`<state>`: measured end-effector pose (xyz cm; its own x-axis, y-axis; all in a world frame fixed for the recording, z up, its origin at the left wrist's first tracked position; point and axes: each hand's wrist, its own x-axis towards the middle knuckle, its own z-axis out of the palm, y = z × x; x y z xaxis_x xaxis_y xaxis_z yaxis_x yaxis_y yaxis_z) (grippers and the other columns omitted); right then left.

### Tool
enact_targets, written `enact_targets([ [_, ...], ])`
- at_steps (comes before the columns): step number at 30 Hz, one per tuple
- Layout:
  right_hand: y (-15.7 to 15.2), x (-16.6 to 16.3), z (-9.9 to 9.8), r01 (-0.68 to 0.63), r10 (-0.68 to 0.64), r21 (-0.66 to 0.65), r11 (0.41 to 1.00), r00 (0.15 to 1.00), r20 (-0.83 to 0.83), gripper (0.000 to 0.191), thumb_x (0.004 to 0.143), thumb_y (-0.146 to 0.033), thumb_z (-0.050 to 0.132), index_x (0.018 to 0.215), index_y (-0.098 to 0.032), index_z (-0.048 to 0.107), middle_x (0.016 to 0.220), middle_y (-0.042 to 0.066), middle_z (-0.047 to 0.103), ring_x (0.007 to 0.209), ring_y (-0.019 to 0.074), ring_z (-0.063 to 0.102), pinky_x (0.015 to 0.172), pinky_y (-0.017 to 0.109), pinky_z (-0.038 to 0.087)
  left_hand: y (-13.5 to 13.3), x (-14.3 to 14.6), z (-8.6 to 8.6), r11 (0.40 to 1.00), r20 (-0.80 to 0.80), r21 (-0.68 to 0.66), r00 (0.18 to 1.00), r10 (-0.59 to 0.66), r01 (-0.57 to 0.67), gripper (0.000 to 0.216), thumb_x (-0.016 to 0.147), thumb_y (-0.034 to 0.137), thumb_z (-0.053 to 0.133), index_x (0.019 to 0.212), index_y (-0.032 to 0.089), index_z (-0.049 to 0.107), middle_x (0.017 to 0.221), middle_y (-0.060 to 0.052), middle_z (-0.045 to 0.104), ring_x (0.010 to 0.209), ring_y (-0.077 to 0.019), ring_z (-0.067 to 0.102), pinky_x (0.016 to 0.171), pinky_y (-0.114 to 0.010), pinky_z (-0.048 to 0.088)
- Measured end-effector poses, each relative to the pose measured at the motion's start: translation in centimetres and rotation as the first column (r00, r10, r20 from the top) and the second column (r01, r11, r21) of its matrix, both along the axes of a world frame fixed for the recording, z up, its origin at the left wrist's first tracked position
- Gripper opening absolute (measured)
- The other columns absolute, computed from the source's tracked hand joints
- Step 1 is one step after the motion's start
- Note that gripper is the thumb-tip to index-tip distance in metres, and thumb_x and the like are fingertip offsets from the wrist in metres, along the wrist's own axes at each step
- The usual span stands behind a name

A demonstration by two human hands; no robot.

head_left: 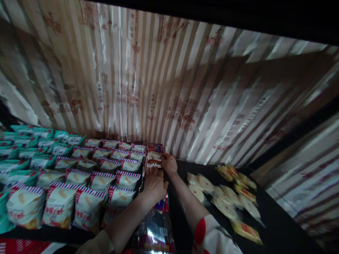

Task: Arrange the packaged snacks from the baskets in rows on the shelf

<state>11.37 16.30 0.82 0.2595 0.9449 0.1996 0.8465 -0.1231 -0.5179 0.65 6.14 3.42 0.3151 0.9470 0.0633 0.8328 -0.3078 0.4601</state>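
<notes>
A dark red snack packet (155, 154) with a pale lower half lies at the back of the black surface, against the striped sheet. My left hand (155, 183) rests at its near edge, palm down, fingers stretched forward and thumb apart. At the packet's right edge, the fingers of my right hand (169, 163) are bent and closed against it. Under and in front of my left forearm runs a column of similar packets, partly hidden by the arm. The closest one is a dark, shiny packet (155, 229).
To the left stand rows of white snack bags (59, 206) with striped tops, and teal bags (42, 161) beyond them. On the right lie loose clear-wrapped round pale pieces (225, 204) and yellow packets (247, 231). The striped sheet (182, 88) rises behind everything.
</notes>
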Motion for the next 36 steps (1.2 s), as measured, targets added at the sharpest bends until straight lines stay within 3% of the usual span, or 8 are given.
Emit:
enact_targets([
  [7, -0.8, 0.3, 0.6, -0.016, 0.019, 0.079, 0.997, 0.999, -0.034, 0.029, 0.078, -0.018, 0.052, 0.101, -0.016, 0.070, 0.103, 0.013, 0.068, 0.099, 0.0235, 0.061, 0.089, 0.031, 0.043, -0.4, -0.2, 0.5, 1.000, 0.005, 0.010, 1.000, -0.001, 0.001, 0.051, 0.083, 0.031, 0.042, 0.126, 0.005, 0.049, 0.139, -0.020, 0.043, 0.134, -0.0311, 0.031, 0.113, -0.046, 0.018],
  [14, -4.0, 1.3, 0.5, -0.046, 0.071, 0.181, 0.982, 0.989, -0.129, 0.030, 0.078, -0.021, 0.045, 0.093, -0.017, 0.070, 0.098, 0.008, 0.069, 0.097, 0.0194, 0.060, 0.091, 0.030, 0.043, -3.4, -0.6, 1.3, 0.998, 0.131, 0.066, 0.991, -0.030, 0.021, 0.045, 0.082, 0.024, 0.043, 0.123, 0.008, 0.054, 0.135, -0.017, 0.047, 0.130, -0.0286, 0.038, 0.111, -0.040, 0.027],
  [20, -11.3, 2.4, -0.3, 0.057, 0.088, 0.303, 0.951, 0.892, -0.444, 0.037, 0.075, -0.036, 0.045, 0.095, -0.013, 0.067, 0.100, 0.012, 0.067, 0.094, 0.0226, 0.060, 0.089, 0.037, 0.045, -8.2, -1.2, 2.7, 0.993, 0.339, 0.083, 0.934, -0.110, 0.086, 0.038, 0.083, 0.019, 0.042, 0.116, 0.011, 0.059, 0.128, -0.013, 0.055, 0.121, -0.0228, 0.048, 0.106, -0.036, 0.036],
  [25, -19.8, 3.8, -2.2, 0.291, 0.045, 0.368, 0.883, 0.728, -0.684, 0.041, 0.072, -0.043, 0.054, 0.101, -0.014, 0.063, 0.106, 0.011, 0.065, 0.096, 0.0208, 0.059, 0.089, 0.036, 0.044, -16.1, -3.8, 3.0, 0.920, 0.516, 0.017, 0.785, -0.343, 0.391, 0.033, 0.081, 0.016, 0.043, 0.107, 0.020, 0.063, 0.109, -0.004, 0.066, 0.094, -0.0134, 0.062, 0.084, -0.023, 0.049],
  [28, -25.3, 3.7, -3.8, 0.376, -0.004, 0.296, 0.878, 0.624, -0.781, 0.043, 0.071, -0.044, 0.060, 0.104, -0.017, 0.060, 0.106, 0.008, 0.064, 0.088, 0.0172, 0.061, 0.079, 0.030, 0.047, -21.2, -6.0, 0.5, 0.779, 0.461, -0.106, 0.725, -0.511, 0.617, 0.032, 0.080, 0.015, 0.044, 0.104, 0.021, 0.065, 0.093, -0.003, 0.070, 0.084, -0.0132, 0.064, 0.079, -0.021, 0.048],
  [30, -28.9, 2.9, -5.1, 0.385, -0.065, 0.190, 0.903, 0.560, -0.826, 0.044, 0.070, -0.044, 0.063, 0.105, -0.018, 0.059, 0.101, 0.007, 0.065, 0.079, 0.0149, 0.061, 0.071, 0.027, 0.047, -23.8, -7.5, -2.4, 0.708, 0.395, -0.253, 0.738, -0.547, 0.659, 0.033, 0.077, 0.014, 0.046, 0.105, 0.020, 0.064, 0.094, -0.005, 0.070, 0.086, -0.0165, 0.065, 0.078, -0.023, 0.048],
  [33, -33.4, 0.7, -7.6, 0.345, -0.154, 0.025, 0.938, 0.480, -0.864, 0.044, 0.069, -0.047, 0.065, 0.102, -0.018, 0.059, 0.090, 0.004, 0.065, 0.071, 0.0134, 0.060, 0.067, 0.025, 0.048, -26.1, -9.3, -7.2, 0.702, 0.122, -0.513, 0.851, -0.510, 0.494, 0.027, 0.076, 0.018, 0.049, 0.097, 0.014, 0.066, 0.093, -0.014, 0.070, 0.090, -0.0280, 0.065, 0.080, -0.037, 0.049],
  [36, -36.1, -2.3, -10.9, 0.099, -0.180, -0.151, 0.984, 0.471, -0.864, 0.042, 0.069, -0.050, 0.064, 0.097, -0.018, 0.062, 0.081, 0.004, 0.067, 0.068, 0.0164, 0.061, 0.065, 0.028, 0.049, -26.3, -10.7, -11.1, 0.741, -0.025, -0.630, 0.947, -0.320, 0.233, 0.033, 0.063, 0.009, 0.059, 0.095, 0.009, 0.066, 0.109, -0.023, 0.064, 0.105, -0.0362, 0.058, 0.091, -0.046, 0.043],
])
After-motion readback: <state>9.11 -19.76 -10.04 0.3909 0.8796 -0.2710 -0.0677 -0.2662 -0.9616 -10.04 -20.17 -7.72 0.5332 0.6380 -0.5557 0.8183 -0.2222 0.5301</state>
